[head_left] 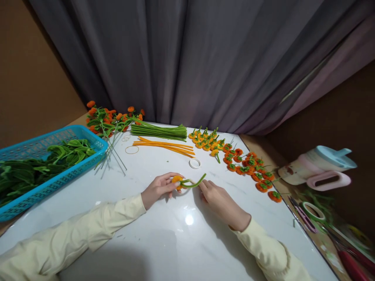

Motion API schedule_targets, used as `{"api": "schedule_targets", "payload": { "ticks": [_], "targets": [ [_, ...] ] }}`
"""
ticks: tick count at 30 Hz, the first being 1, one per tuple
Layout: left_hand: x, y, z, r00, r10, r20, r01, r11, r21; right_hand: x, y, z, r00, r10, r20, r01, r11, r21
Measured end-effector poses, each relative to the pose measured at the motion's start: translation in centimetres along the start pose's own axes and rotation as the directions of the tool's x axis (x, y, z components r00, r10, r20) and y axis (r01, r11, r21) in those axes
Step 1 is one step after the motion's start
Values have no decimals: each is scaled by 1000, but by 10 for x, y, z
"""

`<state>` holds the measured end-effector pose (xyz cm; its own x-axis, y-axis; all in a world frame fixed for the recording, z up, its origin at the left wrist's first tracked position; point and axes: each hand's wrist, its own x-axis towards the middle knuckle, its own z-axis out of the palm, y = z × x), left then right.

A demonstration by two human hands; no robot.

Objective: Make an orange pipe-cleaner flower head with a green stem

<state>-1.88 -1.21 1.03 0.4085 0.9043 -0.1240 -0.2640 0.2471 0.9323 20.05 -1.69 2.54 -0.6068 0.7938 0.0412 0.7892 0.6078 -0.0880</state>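
Note:
In the middle of the head view, my left hand (164,186) pinches a yellow-orange pipe-cleaner flower (177,182) between thumb and fingers. Two green fuzzy stem ends (195,184) stick out of the flower to the right, the longer one curving upward. My right hand (216,197) is closed beside that curved stem, fingertips pressed together. What those fingers grip is too small to tell; a pale thin strand seems to run toward the flower. A white ring-shaped roll of tape (195,163) lies just beyond both hands.
Green pipe cleaners (158,130) and orange ones (164,146) lie at the back. Yellow flower heads (206,145) and orange-red ones (249,166) line the right. A blue basket (101,145) of leaves stands left, near finished-looking flowers (102,121). A tumbler (307,166) and green tape (313,211) sit right.

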Motion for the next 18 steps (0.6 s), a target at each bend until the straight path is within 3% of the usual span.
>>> {"api": "schedule_targets", "payload": {
  "ticks": [3, 5, 7, 9, 11, 12, 14, 16, 18],
  "targets": [
    [-1, 0, 2, 998, 49, -44, -46, 997, 56, -11, 1, -3, 997, 64, 44, -67, 995, 74],
    [-2, -2, 2, 996, 83, -34, -81, 995, 66, -18, 2, -9, 995, 90, 45, -100, 953, 286],
    [-3, -4, 3, 993, 117, -31, -114, 990, 81, -22, -1, -18, 992, 116, 42, -121, 842, 525],
    [-4, -6, 5, 990, 137, -44, -131, 985, 116, -24, -10, -28, 979, 174, 105, -195, 662, 723],
    [-6, -8, 6, 988, 136, -66, -123, 978, 171, -23, -24, -35, 940, 217, 264, -330, 372, 868],
    [-7, -8, 7, 988, 135, -75, -118, 973, 200, -22, -31, -37, 916, 208, 344, -385, 206, 900],
    [-9, -9, 8, 987, 141, -76, -117, 959, 257, -19, -42, -38, 890, 159, 426, -425, -43, 904],
    [-11, -11, 7, 986, 159, -54, -134, 939, 316, -15, -49, -34, 887, 128, 443, -418, -187, 889],
    [-12, -13, 6, 984, 177, -22, -156, 912, 380, -12, -51, -29, 890, 118, 440, -399, -264, 878]
  ]
}}
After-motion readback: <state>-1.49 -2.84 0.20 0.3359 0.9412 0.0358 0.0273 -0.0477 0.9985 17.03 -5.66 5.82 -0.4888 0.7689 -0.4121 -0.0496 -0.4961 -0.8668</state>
